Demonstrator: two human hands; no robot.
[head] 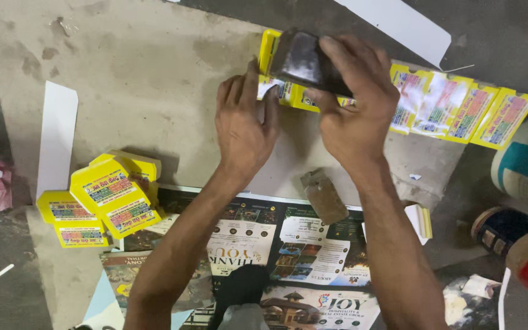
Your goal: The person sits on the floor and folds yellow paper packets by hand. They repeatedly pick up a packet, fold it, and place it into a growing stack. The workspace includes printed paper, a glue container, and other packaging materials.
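Note:
My right hand (355, 104) grips a dark flat block (300, 60) and presses it down on a row of flattened yellow printed cartons (459, 113) that runs to the right. My left hand (244, 122) lies flat with its fingers on the left end of that row, beside the block. Both hands rest over a brown cardboard sheet (154, 73).
A pile of folded yellow cartons (105, 198) lies at the left. A small brown block (325, 197) sits below my right wrist. Printed posters (288, 250) cover the floor near me. Rolls and tins (524, 201) stand at the right; white card strips (56, 137) lie at left and top.

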